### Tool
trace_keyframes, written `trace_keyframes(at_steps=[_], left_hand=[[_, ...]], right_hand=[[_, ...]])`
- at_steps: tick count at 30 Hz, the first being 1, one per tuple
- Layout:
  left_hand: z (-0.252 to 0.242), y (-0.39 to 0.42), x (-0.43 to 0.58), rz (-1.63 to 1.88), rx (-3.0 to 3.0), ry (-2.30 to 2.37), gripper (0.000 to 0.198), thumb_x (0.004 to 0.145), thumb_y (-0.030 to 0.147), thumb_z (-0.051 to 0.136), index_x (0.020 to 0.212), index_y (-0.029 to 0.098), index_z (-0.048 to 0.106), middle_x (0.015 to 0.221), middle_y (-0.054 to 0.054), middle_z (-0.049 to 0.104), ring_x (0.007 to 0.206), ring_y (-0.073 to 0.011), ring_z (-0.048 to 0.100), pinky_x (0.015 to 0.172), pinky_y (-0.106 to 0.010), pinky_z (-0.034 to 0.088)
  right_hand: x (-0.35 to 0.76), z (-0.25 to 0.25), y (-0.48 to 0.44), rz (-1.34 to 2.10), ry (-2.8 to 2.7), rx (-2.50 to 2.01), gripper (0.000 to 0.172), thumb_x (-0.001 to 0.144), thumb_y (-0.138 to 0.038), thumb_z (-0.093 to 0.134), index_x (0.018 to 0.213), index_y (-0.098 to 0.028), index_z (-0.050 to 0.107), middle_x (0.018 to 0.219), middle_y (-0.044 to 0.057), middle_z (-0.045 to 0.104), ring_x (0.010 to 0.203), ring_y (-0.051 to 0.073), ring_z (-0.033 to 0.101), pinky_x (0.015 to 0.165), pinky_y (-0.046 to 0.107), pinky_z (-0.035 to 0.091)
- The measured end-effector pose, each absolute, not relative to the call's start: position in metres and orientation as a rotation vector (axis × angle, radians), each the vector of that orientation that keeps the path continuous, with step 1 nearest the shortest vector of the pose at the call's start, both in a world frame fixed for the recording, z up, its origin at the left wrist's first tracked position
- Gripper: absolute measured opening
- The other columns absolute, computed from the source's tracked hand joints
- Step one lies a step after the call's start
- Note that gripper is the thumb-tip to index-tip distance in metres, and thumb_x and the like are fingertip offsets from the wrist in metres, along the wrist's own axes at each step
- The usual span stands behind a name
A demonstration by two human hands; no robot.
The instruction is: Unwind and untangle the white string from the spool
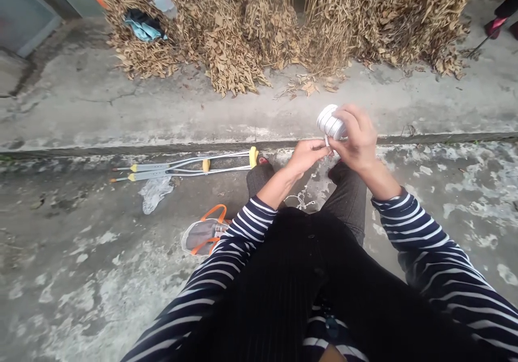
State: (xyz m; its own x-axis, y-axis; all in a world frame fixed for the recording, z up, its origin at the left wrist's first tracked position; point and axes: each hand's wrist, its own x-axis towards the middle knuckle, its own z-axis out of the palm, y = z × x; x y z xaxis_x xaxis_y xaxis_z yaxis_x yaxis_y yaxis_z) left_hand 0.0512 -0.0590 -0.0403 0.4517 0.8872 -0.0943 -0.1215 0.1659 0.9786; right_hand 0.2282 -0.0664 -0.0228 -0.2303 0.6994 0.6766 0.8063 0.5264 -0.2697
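My right hand (358,138) grips a roll of white tape (331,122), banded with thin dark lines, between its fingers and thumb. A short white strip (326,141) hangs from the roll's lower side. My left hand (306,156) is closed in a pinch close to the right thumb, at the end of this strip. Both hands are in front of my body, over the edge of a low concrete step (279,127). Thin white string (300,200) lies tangled on the ground between my legs.
A pair of crutches (190,166) with yellow pads lies left of my feet, beside a crumpled clear plastic bag (156,192). Nearer is a mesh bag (202,235) with orange handles. Dried plant bundles (234,38) line the wall; dark blue cloth (145,26) rests on them.
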Motion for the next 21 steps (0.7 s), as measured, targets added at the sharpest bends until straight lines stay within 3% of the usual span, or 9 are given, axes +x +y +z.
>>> trace_keyframes(at_steps=[5,9,14,21], left_hand=[[-0.039,-0.072,0.028,0.65,1.035,0.593,0.019,0.084,0.03,0.076,0.079,0.011,0.076,0.084,-0.008,0.075,0.082,-0.0134,0.069,0.076,-0.024,0.051],[-0.059,-0.086,0.016,0.685,0.906,0.641,0.032,0.079,0.042,0.085,0.081,0.011,0.075,0.083,-0.007,0.074,0.08,-0.0134,0.07,0.075,-0.025,0.053],[-0.069,-0.091,0.009,0.694,0.829,0.72,0.048,0.073,0.047,0.091,0.099,0.011,0.075,0.072,-0.003,0.072,0.068,-0.0138,0.07,0.066,-0.025,0.052],[-0.061,-0.098,0.01,0.743,0.887,0.818,0.047,0.078,0.052,0.088,0.099,0.013,0.071,0.052,0.003,0.062,0.044,-0.0084,0.055,0.048,-0.02,0.041]], right_hand=[[0.229,-0.036,-0.069,-0.19,-1.963,-1.231,0.049,0.091,-0.037,0.068,0.138,-0.022,0.061,0.141,0.016,0.063,0.131,0.038,0.061,0.11,0.061,0.054],[0.229,-0.049,-0.077,-0.259,-1.956,-1.162,0.044,0.094,-0.034,0.066,0.136,-0.019,0.061,0.135,0.017,0.068,0.124,0.035,0.067,0.103,0.055,0.059],[0.229,-0.059,-0.081,-0.245,-1.931,-1.127,0.042,0.093,-0.031,0.067,0.133,-0.02,0.062,0.131,0.016,0.069,0.119,0.033,0.069,0.1,0.052,0.061],[0.223,-0.073,-0.084,-0.13,-1.899,-1.193,0.041,0.097,-0.042,0.062,0.134,-0.023,0.059,0.132,0.014,0.068,0.121,0.033,0.068,0.097,0.053,0.064]])
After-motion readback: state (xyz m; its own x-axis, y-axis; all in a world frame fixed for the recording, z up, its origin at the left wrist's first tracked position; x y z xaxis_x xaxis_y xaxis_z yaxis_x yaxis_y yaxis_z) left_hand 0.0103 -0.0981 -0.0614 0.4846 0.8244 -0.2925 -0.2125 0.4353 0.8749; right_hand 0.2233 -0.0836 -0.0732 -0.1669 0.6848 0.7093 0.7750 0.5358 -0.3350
